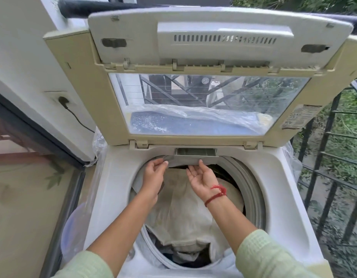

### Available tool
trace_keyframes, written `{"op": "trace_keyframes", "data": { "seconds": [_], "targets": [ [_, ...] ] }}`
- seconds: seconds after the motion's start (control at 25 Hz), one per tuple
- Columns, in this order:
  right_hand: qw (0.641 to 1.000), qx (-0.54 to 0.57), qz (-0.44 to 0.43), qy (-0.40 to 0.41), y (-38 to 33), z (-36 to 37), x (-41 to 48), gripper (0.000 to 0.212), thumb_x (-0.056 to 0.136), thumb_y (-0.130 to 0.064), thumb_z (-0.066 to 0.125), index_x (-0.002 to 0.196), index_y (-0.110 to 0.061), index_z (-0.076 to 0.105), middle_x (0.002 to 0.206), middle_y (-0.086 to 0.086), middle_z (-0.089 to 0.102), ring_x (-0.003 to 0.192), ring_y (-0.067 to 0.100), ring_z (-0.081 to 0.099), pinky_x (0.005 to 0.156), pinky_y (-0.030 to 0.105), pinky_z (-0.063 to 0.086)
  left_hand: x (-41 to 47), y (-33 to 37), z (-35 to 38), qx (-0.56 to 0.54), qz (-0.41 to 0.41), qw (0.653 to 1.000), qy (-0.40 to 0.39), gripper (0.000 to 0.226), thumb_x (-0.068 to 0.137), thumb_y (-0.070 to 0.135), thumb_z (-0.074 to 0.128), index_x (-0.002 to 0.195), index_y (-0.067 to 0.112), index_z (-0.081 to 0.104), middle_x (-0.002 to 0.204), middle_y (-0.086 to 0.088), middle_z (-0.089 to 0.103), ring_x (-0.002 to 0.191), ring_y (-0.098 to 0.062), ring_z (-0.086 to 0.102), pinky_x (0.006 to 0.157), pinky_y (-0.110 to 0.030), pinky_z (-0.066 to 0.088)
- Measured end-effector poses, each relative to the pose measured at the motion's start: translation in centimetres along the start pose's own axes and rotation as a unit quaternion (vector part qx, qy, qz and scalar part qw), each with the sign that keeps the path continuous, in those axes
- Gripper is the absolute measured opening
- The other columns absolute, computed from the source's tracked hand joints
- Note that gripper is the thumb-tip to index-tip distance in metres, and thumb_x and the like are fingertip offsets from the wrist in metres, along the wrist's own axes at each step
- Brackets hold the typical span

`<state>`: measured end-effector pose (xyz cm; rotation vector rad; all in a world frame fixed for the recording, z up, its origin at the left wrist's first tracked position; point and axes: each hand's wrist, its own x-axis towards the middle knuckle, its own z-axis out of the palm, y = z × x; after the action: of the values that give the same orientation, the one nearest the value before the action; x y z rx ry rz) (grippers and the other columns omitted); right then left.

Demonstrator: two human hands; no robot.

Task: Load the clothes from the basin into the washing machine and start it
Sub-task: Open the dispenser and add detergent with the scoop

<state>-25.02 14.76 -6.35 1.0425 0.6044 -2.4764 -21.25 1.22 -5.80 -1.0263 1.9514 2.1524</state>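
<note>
Washing machine (274,187) is standing on a balcony w/ its lid (213,47) propped fully open, loading apparently in its closing stage. Drum (245,177) is sitting packed nearly to the rim: a big cream cloth (183,207) is lying on top, darker items are showing beneath it at the near edge. Bluish round shape low at left beside the machine, prob. the basin (73,227), is lying blurred behind plastic wrap, so whether any clothes are waiting in it can't be told. Blue panel (193,121) under clear plastic is showing thru the lid's window, not being touched. Grey cloth (181,161) is hanging over the drum's far rim, part in, part out. Left hand (153,177) is pinching that cloth's edge btwn thumb and curled fingers (162,163). Right hand (201,179), palm up, is resting its thumb tip on the same edge, fingers (190,170) nearly straight beneath; whether it's actually gripping can't be told. Plug (63,101) is sitting in the wall socket. Judging by this: most of the load is in; tucking the grey cloth down, closing the lid and starting the cycle are remaining.
</note>
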Motion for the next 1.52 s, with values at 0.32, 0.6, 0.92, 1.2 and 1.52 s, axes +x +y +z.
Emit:
{"op": "trace_keyframes", "data": {
  "seconds": [0.32, 0.6, 0.92, 1.2, 1.52],
  "targets": [
    [1.0, 0.009, -0.007, 0.005, 1.4, -2.3, 0.3, 0.017, 0.096, -0.006, 0.044, 0.083, -0.011, 0.053, 0.09, 0.006, 0.057, 0.088, 0.019, 0.056, 0.096, 0.036, 0.04, -0.5, -0.9, -0.3, 0.033, -0.02, 0.999, -0.025, 0.02, 0.092, 0.025, 0.057, 0.111, 0.019, 0.055, 0.104, 0.001, 0.061, 0.093, -0.009, 0.058, 0.074, -0.024, 0.044],
    [0.983, -0.166, 0.044, 0.068, -0.1, -4.3, -1.9, 0.009, 0.096, -0.019, 0.05, 0.1, -0.013, 0.056, 0.093, 0.004, 0.06, 0.091, 0.02, 0.057, 0.091, 0.033, 0.045, -2.2, -0.6, -2.0, 0.08, 0.021, 0.996, -0.031, 0.018, 0.092, 0.021, 0.057, 0.11, 0.018, 0.056, 0.103, 0.004, 0.059, 0.101, -0.013, 0.055, 0.087, -0.027, 0.043],
    [0.698, -0.665, -0.227, -0.134, 3.8, -4.9, -11.2, 0.009, 0.09, -0.014, 0.057, 0.092, -0.023, 0.058, 0.093, -0.007, 0.061, 0.086, 0.01, 0.058, 0.073, 0.019, 0.046, -12.7, -1.0, -8.6, 0.115, 0.209, 0.971, 0.01, 0.014, 0.091, 0.011, 0.058, 0.102, 0.017, 0.064, 0.102, 0.01, 0.065, 0.094, 0.003, 0.059, 0.083, -0.012, 0.042],
    [0.426, -0.749, -0.313, -0.398, 11.1, -5.2, -17.3, 0.031, 0.088, -0.02, 0.055, 0.118, -0.023, 0.052, 0.115, -0.007, 0.054, 0.108, 0.01, 0.05, 0.094, 0.025, 0.04, -25.8, -9.7, -17.1, 0.014, 0.196, 0.937, 0.287, 0.03, 0.086, 0.01, 0.066, 0.102, 0.033, 0.057, 0.109, 0.01, 0.062, 0.103, -0.002, 0.058, 0.087, -0.013, 0.045],
    [0.284, -0.723, -0.263, -0.572, 25.0, -10.6, -27.8, 0.036, 0.088, -0.019, 0.056, 0.123, -0.024, 0.051, 0.117, -0.008, 0.052, 0.109, 0.01, 0.047, 0.092, 0.02, 0.036, -37.4, -21.4, -26.5, -0.036, 0.113, 0.904, 0.411, 0.026, 0.087, 0.0, 0.059, 0.104, 0.019, 0.057, 0.107, -0.005, 0.061, 0.103, -0.019, 0.058, 0.087, -0.008, 0.042]
  ]
}}
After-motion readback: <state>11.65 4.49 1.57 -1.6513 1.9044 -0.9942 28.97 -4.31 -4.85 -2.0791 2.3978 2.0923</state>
